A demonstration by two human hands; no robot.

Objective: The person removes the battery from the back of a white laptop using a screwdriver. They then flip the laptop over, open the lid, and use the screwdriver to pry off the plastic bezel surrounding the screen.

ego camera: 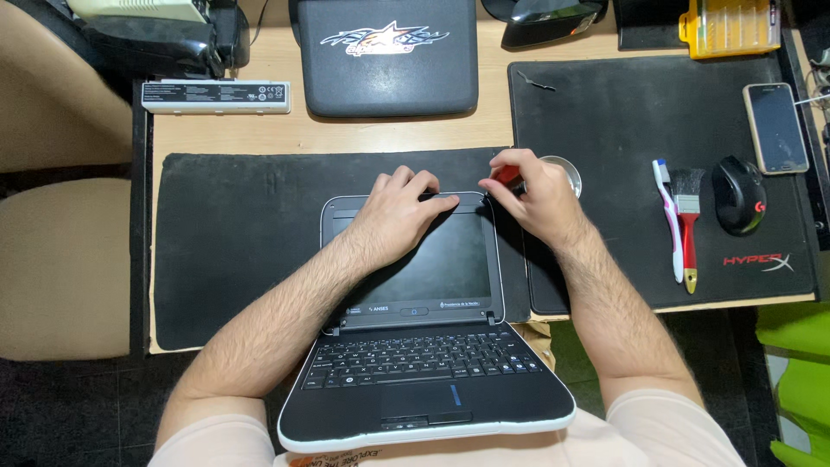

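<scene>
1 small netbook (415, 346), opened flat, keyboard half over the person's lap, screen half on 1 of 2 black mats (233, 233). Left hand (402, 212) lies flat on the screen's top bezel, fingers spread, clasping nothing. Right hand (536, 195) is pinched closed around 1 red-handled tool (507, 175) at the screen's top right corner; tip hidden. 1 round dish (566, 171) just behind that hand. On the second mat (622, 121): 1 toothbrush (667, 216), 1 paintbrush (688, 225), 1 mouse (739, 195), 1 phone (775, 128). 1 white battery pack (216, 96) and 1 dark case (387, 56) sit on the desk.
</scene>
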